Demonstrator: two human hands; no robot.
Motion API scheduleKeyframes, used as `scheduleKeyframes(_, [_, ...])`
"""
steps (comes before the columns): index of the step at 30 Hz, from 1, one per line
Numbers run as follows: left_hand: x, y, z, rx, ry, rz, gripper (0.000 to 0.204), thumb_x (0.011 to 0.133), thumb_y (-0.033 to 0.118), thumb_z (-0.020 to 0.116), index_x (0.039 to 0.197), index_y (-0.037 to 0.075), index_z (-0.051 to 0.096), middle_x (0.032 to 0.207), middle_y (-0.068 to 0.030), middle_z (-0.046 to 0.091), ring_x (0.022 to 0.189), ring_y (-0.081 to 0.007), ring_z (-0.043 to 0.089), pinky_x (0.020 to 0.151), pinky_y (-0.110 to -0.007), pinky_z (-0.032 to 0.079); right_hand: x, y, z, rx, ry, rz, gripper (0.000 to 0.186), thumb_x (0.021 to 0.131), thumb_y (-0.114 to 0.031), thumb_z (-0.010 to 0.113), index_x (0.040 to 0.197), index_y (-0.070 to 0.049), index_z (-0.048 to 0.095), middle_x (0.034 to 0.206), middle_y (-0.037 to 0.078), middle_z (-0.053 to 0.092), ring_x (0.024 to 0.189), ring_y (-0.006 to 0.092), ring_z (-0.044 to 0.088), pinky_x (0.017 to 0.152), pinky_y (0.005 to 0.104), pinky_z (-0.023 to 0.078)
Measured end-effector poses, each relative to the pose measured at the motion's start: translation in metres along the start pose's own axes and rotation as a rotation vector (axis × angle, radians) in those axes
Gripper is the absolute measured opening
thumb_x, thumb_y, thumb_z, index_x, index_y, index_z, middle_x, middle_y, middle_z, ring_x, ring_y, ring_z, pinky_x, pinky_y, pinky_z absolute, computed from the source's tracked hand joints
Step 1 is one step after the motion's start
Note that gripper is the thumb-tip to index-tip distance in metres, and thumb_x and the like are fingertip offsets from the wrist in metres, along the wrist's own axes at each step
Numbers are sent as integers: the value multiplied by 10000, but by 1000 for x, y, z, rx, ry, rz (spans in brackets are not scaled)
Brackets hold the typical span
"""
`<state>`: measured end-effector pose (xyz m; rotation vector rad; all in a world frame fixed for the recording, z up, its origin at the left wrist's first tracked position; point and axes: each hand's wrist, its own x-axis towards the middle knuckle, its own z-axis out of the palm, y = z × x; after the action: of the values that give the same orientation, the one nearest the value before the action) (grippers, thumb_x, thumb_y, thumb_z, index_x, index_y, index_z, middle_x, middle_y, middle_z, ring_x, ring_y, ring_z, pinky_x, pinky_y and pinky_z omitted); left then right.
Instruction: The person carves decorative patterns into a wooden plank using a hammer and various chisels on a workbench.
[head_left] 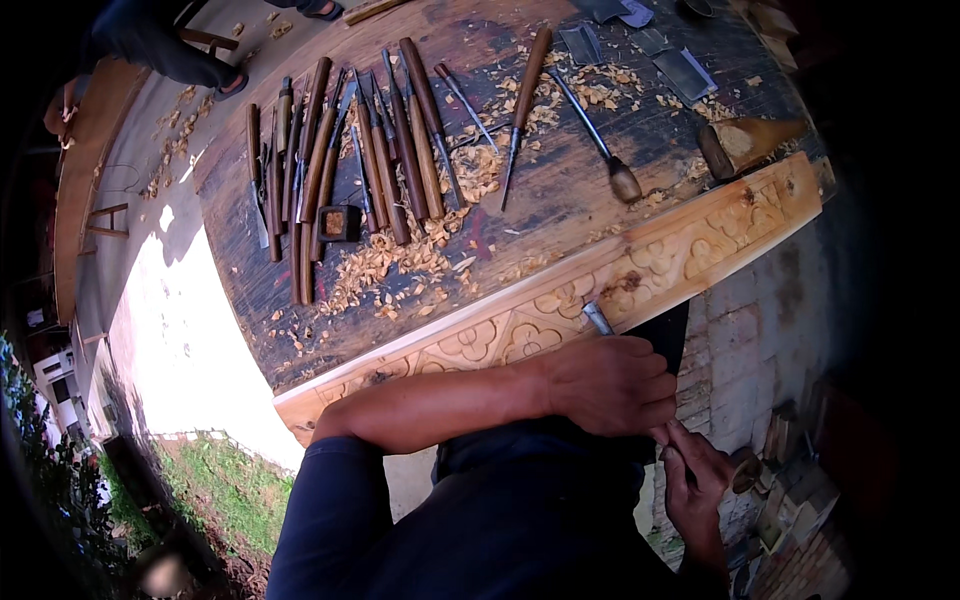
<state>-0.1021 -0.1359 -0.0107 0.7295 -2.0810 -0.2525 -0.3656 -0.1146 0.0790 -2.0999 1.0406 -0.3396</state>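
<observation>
A long pale board (655, 252) carved with rows of four-lobed flowers lies slantwise along the near edge of the bench. My left hand (612, 385) is closed round a gouge, and only its metal blade (597, 318) shows beyond the knuckles. The blade's tip meets the carved face right of the board's middle. Just below, my right hand (697, 465) is closed at the rear end of the same gouge, touching the left hand. Most of the handle is hidden by my fingers. My left forearm passes over the board's lower left part.
Several wood-handled chisels (400, 165) lie in a row on the dark bench (240, 180) among shavings (385, 268). A small dark square block (340, 223), a loose gouge (624, 180), and flat metal scrapers (685, 75) lie there too. Another person's leg (165, 50) shows top left.
</observation>
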Motion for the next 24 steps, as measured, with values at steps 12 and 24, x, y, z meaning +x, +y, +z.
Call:
scheduleKeyframes(12, [-27,21,-11,-245,-196,-86,498,997,541,724,775,118,582,775,-50,548,717,-265,612,629,-419,484,-56,-25,89,419,154,276,411,954,118,665,1351,71,760,928,168,801,778,189,761,707,319,591])
scheduleKeyframes(24, [-30,15,-13,-311,-244,-83,561,1018,585,694,755,89,679,712,-80,610,658,-304,654,616,-428,535,-50,-44,93,385,188,250,334,1016,99,606,1324,105,735,905,137,770,736,149,674,674,309,549])
